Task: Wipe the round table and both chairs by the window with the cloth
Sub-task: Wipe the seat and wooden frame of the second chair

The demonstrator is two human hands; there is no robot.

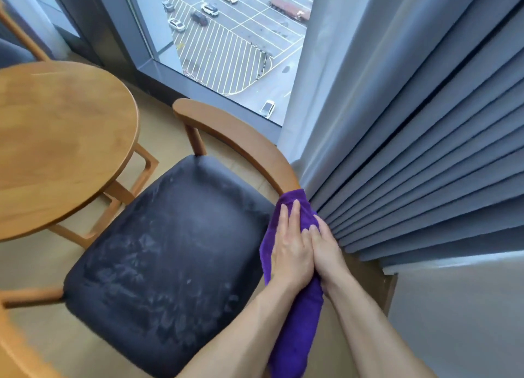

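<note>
A purple cloth (300, 329) is draped over the curved wooden backrest (241, 142) of the near chair, at its right end beside the curtain. My left hand (292, 247) lies flat on the cloth with fingers stretched along the rail. Pressed against it from the right, my right hand (326, 250) wraps the same cloth. The chair's dark seat (170, 252) shows dusty streaks. The round wooden table (56, 139) stands to the left. Part of a second chair's wooden frame (19, 34) shows at the far left.
Grey pleated curtains (425, 150) hang right against the backrest and my right hand. A floor-to-ceiling window (226, 45) looks down on a car park. A wooden armrest (17, 343) curves along the bottom left corner.
</note>
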